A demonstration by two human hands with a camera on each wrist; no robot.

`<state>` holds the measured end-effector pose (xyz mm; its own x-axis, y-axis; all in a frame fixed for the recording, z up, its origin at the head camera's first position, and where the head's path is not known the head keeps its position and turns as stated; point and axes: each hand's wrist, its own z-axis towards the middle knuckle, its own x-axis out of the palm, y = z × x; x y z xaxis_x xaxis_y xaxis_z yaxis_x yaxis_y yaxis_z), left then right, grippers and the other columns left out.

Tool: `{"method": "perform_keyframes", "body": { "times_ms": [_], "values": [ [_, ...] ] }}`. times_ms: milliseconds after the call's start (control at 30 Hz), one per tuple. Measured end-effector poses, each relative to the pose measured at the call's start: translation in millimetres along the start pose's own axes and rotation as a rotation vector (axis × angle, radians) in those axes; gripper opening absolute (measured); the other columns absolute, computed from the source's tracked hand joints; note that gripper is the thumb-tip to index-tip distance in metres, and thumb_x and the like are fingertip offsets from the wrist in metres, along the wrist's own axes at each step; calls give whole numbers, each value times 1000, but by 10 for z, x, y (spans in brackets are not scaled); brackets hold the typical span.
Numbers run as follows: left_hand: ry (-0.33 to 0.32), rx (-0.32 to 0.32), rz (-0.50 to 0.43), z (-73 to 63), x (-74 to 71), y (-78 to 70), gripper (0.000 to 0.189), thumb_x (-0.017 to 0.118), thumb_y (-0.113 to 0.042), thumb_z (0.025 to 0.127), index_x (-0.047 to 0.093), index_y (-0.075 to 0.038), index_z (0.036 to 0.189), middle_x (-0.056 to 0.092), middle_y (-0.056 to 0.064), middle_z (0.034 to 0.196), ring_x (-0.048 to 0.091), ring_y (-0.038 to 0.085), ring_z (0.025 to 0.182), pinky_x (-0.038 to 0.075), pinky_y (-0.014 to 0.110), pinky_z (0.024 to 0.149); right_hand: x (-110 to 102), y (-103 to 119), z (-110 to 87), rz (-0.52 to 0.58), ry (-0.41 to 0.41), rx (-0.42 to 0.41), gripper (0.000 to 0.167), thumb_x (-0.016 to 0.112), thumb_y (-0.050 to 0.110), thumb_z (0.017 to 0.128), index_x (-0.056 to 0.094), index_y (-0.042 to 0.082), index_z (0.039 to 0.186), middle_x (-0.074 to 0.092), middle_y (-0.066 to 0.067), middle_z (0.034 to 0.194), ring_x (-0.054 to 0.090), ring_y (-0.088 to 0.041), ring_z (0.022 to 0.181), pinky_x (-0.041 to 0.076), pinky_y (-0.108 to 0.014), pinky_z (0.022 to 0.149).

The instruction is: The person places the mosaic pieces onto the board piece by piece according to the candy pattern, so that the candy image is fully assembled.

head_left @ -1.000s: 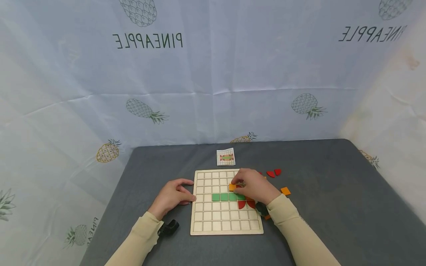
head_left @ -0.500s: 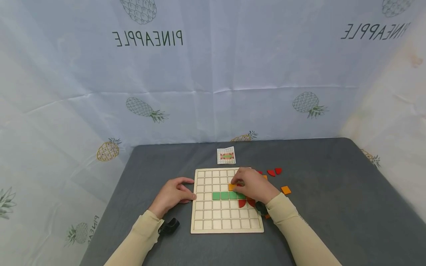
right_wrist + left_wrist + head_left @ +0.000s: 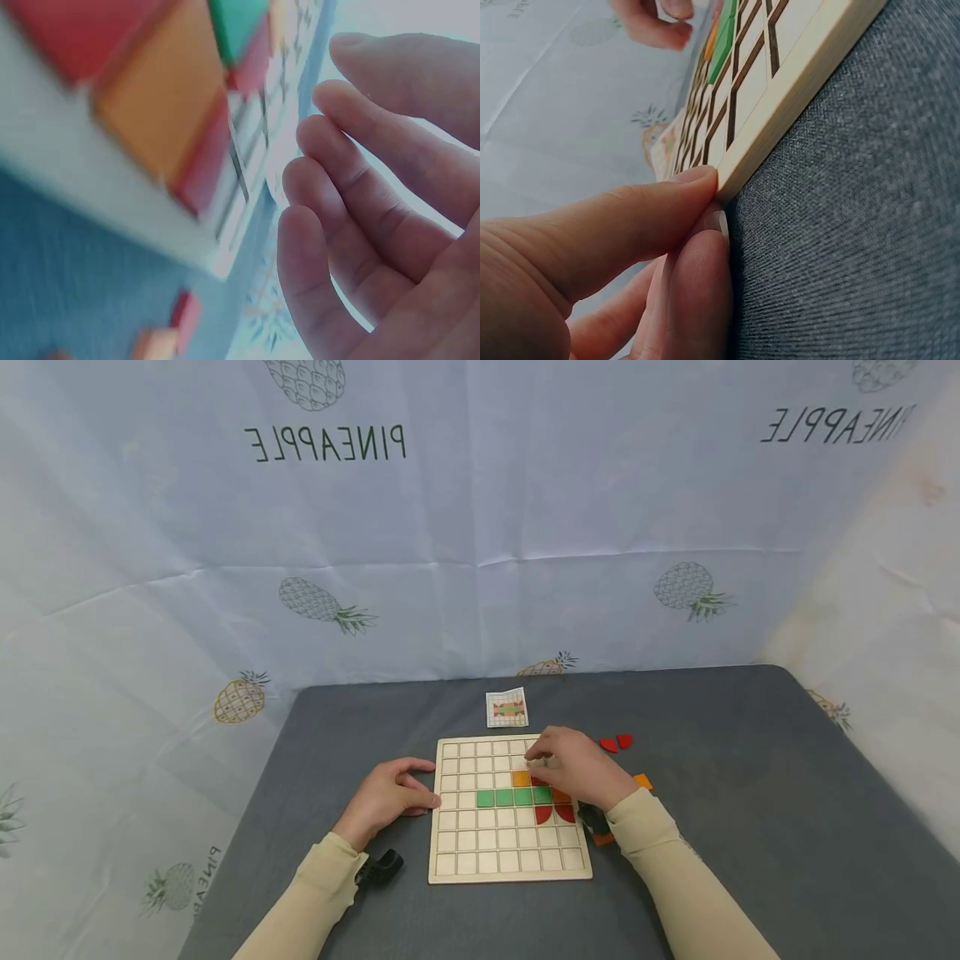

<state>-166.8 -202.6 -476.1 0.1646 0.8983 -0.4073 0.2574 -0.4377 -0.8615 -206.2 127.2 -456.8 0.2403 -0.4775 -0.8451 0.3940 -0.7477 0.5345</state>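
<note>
My left hand [image 3: 386, 797] holds the left edge of a wooden grid board [image 3: 465, 863]; the left wrist view has the thumb [image 3: 652, 214] on its rim and fingertips against its side. Above the board's upper right part is my right hand [image 3: 579, 770], fingers loosely bent. Nothing lies between its thumb and fingers [image 3: 360, 150] in the right wrist view. Just left of it an orange square tile [image 3: 521, 779] sits in a cell. Below that runs a row of green square tiles [image 3: 505, 797]. Red curved-edge pieces [image 3: 543, 815] fill cells at the right, partly hidden by the hand.
A small printed pattern card [image 3: 507, 710] lies beyond the board. Loose red pieces [image 3: 626, 741] and an orange tile [image 3: 642, 781] lie on the grey table right of the board. Another orange piece [image 3: 602, 839] shows beneath the right wrist.
My right hand has let go of the orange tile, which stays in its cell, and has lifted slightly up and to the right. The left hand keeps its place on the board's edge.
</note>
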Motion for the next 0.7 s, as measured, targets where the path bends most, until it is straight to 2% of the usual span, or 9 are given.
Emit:
{"method": "perform_keyframes", "body": {
  "times_ms": [133,400,600,700],
  "values": [
    [6,4,-4,8,9,15,60,96,-13,81,72,-14,136,80,5,89,77,18,81,68,35,78,-154,-131,-129,-10,-34,42,19,80,22,101,83,16,118,70,4,105,63,-13,92,60,-33,83],
    [5,6,-7,-6,-11,28,62,96,-15,81,72,-15,137,79,7,90,76,19,81,68,36,79,-452,-555,-504,-36,-83,98,20,80,16,99,81,13,119,73,-2,113,67,-20,100,64,-41,86],
    [-2,2,-3,-15,-3,26,62,97,-16,80,72,-15,137,79,7,90,76,19,81,68,36,79,-569,-866,-753,-53,-93,157,23,82,16,97,80,11,119,74,-4,115,71,-27,107,63,-53,95],
    [-6,2,1,-16,3,27,61,97,-16,80,72,-15,137,78,7,90,76,19,80,68,36,79,-592,-976,-852,-45,-72,174,24,82,14,96,80,11,120,75,-6,116,72,-29,110,63,-55,96]
  ]
}}
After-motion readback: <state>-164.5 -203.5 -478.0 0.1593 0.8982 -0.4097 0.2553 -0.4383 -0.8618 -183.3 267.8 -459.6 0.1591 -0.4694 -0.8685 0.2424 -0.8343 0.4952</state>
